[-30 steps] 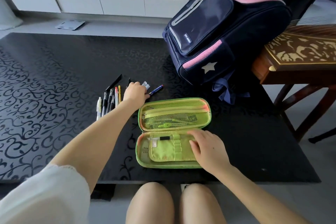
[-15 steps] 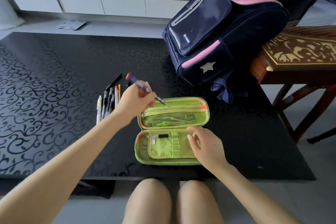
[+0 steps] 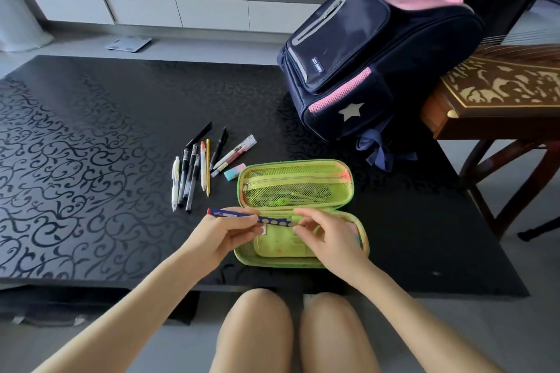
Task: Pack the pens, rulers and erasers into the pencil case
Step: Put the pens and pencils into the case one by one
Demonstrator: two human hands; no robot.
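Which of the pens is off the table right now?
The dark blue pen with the red end, gripped in the left hand above the open green pencil case; all the other pens lie flat on the table.

A single wide-angle view from the person's head looks forward and steeply down, past the bare knees (image 3: 257, 327), onto the black scroll-patterned tabletop (image 3: 91, 160). It sits close above the left hand (image 3: 218, 239) and right hand (image 3: 330, 239), with the dark blue pen (image 3: 242, 215) near mid-frame. The low white cabinet (image 3: 181, 9) lies far off along the top edge.
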